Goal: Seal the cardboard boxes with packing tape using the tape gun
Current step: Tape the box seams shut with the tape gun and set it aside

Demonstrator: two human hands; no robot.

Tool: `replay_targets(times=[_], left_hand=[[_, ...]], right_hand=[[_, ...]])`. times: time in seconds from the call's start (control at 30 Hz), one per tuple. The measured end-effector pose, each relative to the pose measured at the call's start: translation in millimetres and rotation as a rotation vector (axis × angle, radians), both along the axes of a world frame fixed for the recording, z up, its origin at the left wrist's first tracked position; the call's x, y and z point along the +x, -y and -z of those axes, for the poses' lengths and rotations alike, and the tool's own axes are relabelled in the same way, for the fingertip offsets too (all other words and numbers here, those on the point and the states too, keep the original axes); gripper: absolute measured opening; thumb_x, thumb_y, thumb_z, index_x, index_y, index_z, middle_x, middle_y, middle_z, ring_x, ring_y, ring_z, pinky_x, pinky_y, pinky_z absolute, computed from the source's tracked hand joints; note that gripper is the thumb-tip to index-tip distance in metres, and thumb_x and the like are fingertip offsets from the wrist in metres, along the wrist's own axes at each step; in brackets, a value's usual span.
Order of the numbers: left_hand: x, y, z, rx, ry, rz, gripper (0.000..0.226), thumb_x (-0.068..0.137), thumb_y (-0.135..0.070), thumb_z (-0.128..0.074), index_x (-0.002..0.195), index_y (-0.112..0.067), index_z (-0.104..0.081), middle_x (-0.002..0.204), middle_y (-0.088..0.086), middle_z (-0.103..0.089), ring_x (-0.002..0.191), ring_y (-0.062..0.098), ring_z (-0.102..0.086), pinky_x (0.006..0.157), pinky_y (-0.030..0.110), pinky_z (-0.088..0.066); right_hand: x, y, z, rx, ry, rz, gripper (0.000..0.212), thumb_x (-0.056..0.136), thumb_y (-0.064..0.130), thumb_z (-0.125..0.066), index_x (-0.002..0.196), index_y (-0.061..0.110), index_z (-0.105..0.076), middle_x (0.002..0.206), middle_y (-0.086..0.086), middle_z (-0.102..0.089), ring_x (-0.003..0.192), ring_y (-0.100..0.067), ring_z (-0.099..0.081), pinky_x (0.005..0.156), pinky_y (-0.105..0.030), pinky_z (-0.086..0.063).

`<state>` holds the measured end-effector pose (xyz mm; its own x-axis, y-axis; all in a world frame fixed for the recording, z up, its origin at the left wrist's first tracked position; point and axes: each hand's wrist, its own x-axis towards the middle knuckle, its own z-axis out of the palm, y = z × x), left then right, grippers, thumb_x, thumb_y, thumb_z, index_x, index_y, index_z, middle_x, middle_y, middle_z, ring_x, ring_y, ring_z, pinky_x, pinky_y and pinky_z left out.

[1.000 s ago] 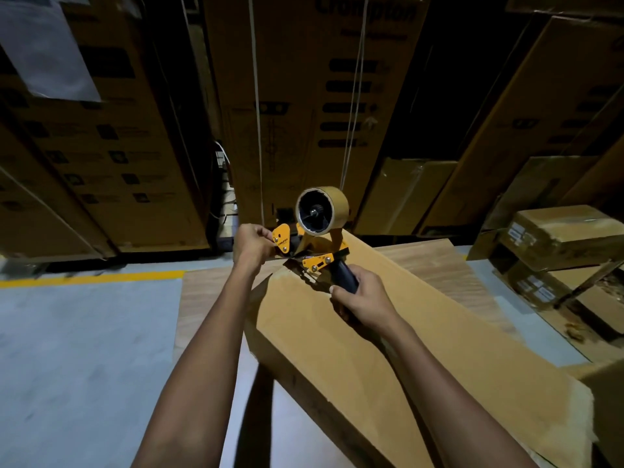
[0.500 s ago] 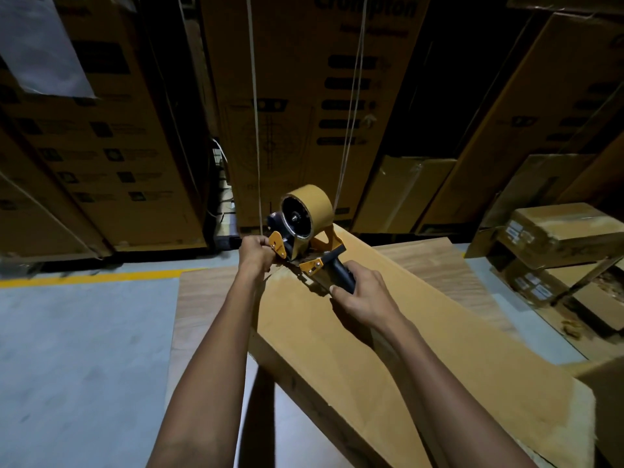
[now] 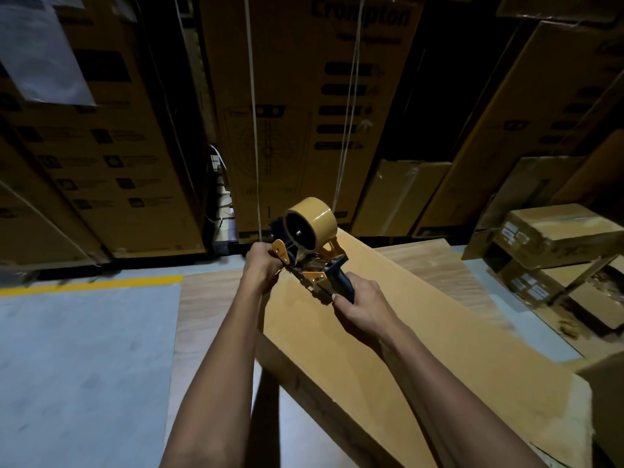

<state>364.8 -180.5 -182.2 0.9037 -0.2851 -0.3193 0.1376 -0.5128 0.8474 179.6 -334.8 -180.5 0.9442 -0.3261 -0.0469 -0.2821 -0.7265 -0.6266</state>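
A long flat cardboard box lies slanted across a wooden board, its far end near the centre of view. On that far end sits the tape gun, orange and dark blue, with a tan roll of tape on top. My right hand grips the gun's dark handle. My left hand is curled at the gun's front end by the orange plate, at the box's far corner; what its fingers pinch is hidden.
Tall printed cartons stand stacked along the back. Smaller taped boxes pile up at the right. The wooden board lies on a grey floor with a yellow line at left.
The tape gun has shifted left toward the box's far end, and its roll has turned more to the side. My left hand has closed in on the gun's front.
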Motion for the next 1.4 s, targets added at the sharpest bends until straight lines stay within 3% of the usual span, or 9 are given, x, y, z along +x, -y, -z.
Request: replay_targets(times=[0.23, 0.37, 0.5, 0.57, 0.77, 0.9, 1.07, 1.27, 1.4], left_hand=[[-23, -1, 1, -0.012, 0.024, -0.028, 0.02, 0.102, -0.01, -0.052, 0.094, -0.005, -0.07, 0.073, 0.005, -0.057, 0.063, 0.015, -0.048, 0.057, 0.029, -0.036], [-26, -20, 2, -0.128, 0.012, 0.127, 0.026, 0.106, -0.016, -0.05, 0.092, -0.011, -0.071, 0.081, 0.009, -0.061, 0.078, 0.02, -0.05, 0.07, 0.033, -0.037], [-36, -25, -2, -0.143, 0.009, 0.181, 0.018, 0.104, -0.016, -0.052, 0.097, -0.01, -0.067, 0.084, 0.007, -0.062, 0.081, 0.022, -0.055, 0.074, 0.035, -0.042], [-38, -22, -2, -0.121, 0.032, 0.146, 0.016, 0.103, -0.015, -0.053, 0.097, -0.011, -0.067, 0.089, 0.01, -0.065, 0.083, 0.022, -0.058, 0.075, 0.036, -0.045], [-39, -18, -2, -0.103, 0.104, 0.102, 0.017, 0.101, -0.009, -0.053, 0.093, -0.015, -0.067, 0.089, 0.006, -0.067, 0.085, 0.017, -0.06, 0.067, 0.03, -0.041], [-35, -18, 6, -0.023, 0.159, 0.129, 0.02, 0.097, -0.014, -0.056, 0.089, -0.022, -0.072, 0.088, 0.003, -0.071, 0.089, 0.025, -0.065, 0.078, 0.038, -0.05], [-37, -18, 3, -0.002, 0.223, 0.137, 0.027, 0.096, -0.014, -0.058, 0.117, -0.014, -0.075, 0.111, 0.005, -0.074, 0.106, 0.024, -0.065, 0.096, 0.045, -0.053], [-35, -19, -2, -0.063, 0.179, 0.11, 0.031, 0.1, -0.02, -0.054, 0.079, -0.012, -0.075, 0.08, 0.01, -0.071, 0.075, 0.018, -0.061, 0.068, 0.029, -0.045], [-36, -16, -2, -0.069, 0.207, 0.044, 0.052, 0.099, -0.039, -0.061, 0.055, -0.011, -0.06, 0.054, 0.003, -0.056, 0.053, 0.017, -0.052, 0.057, 0.03, -0.039]], right_hand=[[0, 1, -4, 0.087, -0.017, -0.001, 0.013, 0.097, 0.03, -0.066, 0.107, 0.025, -0.06, 0.093, 0.007, -0.062, 0.088, -0.012, -0.061, 0.083, -0.036, -0.055], [-1, 1, -9, 0.141, -0.049, 0.007, 0.014, 0.098, 0.028, -0.066, 0.109, 0.026, -0.059, 0.095, 0.006, -0.063, 0.091, -0.013, -0.062, 0.085, -0.036, -0.055], [9, 3, -29, 0.251, -0.25, 0.028, 0.013, 0.097, 0.027, -0.068, 0.105, 0.017, -0.065, 0.094, -0.006, -0.071, 0.09, -0.02, -0.07, 0.088, -0.039, -0.059], [20, 2, -42, 0.27, -0.349, 0.049, 0.017, 0.096, 0.027, -0.07, 0.106, 0.015, -0.066, 0.093, -0.006, -0.073, 0.087, -0.018, -0.072, 0.079, -0.033, -0.058], [36, -26, -42, 0.314, -0.159, 0.19, 0.017, 0.095, 0.035, -0.071, 0.101, 0.019, -0.07, 0.087, -0.002, -0.071, 0.079, -0.016, -0.065, 0.071, -0.033, -0.054], [19, -23, -44, 0.291, -0.113, 0.199, 0.013, 0.096, 0.036, -0.07, 0.092, 0.023, -0.07, 0.083, 0.001, -0.069, 0.075, -0.012, -0.063, 0.066, -0.028, -0.048], [-10, -13, -42, 0.231, -0.098, 0.201, 0.016, 0.097, 0.034, -0.069, 0.083, 0.028, -0.065, 0.077, 0.002, -0.069, 0.069, -0.011, -0.063, 0.059, -0.025, -0.047], [-6, -18, -37, 0.245, -0.083, 0.213, 0.011, 0.094, 0.031, -0.072, 0.085, 0.024, -0.07, 0.077, 0.003, -0.07, 0.073, -0.013, -0.065, 0.068, -0.034, -0.055], [-12, -14, -42, 0.277, -0.068, 0.237, 0.017, 0.095, 0.028, -0.072, 0.08, 0.021, -0.07, 0.066, 0.006, -0.067, 0.058, -0.008, -0.06, 0.051, -0.02, -0.046]])
